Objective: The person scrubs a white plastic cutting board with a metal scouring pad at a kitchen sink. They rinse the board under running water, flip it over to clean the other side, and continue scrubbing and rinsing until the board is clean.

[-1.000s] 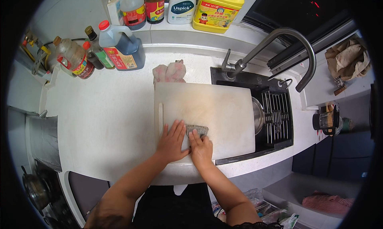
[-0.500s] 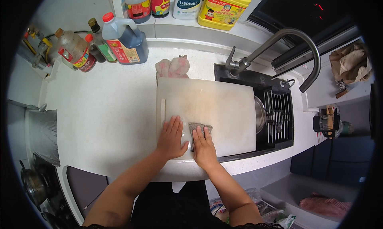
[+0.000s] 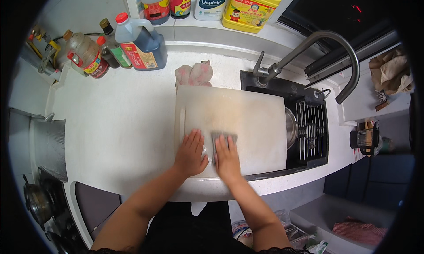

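A large white cutting board (image 3: 251, 126) lies across the counter and partly over the sink. My left hand (image 3: 191, 154) rests flat on the board's near left part, fingers stretched out and holding nothing. Beside it, my right hand (image 3: 228, 159) presses a grey scouring cloth (image 3: 231, 136) down on the board with its fingers. Most of the cloth is hidden under that hand; its far edge shows past the fingertips. Between the two hands the board's surface glistens as if wet.
A black sink (image 3: 304, 161) with a metal rack (image 3: 312, 126) and a curved faucet (image 3: 349, 55) is at the right. A pinkish rag (image 3: 194, 74) lies behind the board. Several bottles, including a blue-grey jug (image 3: 143, 46), stand at the back left; a yellow jug (image 3: 251, 11) is on the ledge.
My right hand has slid slightly away from me with the scouring cloth. The left hand stays on the board. The whole view has shifted a little.
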### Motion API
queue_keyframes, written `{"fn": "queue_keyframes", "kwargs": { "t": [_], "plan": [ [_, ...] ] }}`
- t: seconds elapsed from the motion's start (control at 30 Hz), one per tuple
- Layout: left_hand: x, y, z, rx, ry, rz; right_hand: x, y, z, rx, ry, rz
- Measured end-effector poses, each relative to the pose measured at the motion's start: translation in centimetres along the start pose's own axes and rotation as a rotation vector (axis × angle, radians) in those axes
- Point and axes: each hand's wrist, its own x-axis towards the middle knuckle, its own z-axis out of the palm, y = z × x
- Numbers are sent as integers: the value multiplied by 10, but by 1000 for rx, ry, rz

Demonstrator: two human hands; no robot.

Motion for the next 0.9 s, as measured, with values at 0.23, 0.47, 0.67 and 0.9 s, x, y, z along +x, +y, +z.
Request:
{"fn": "queue_keyframes", "kwargs": {
  "t": [0.23, 0.47, 0.67, 0.9],
  "plan": [
    [0, 3, 5, 4, 14, 11, 82, 17, 7, -50, 81, -60],
    [2, 1, 0, 8, 21, 27, 74, 9, 11, 23, 46, -44],
    [-2, -1, 8, -12, 5, -23, -23, -15, -2, 48, -30, -44],
    [2, 1, 10, 57, -19, 24, 97, 181, -9, -163, 303, 417]
  ]
}}
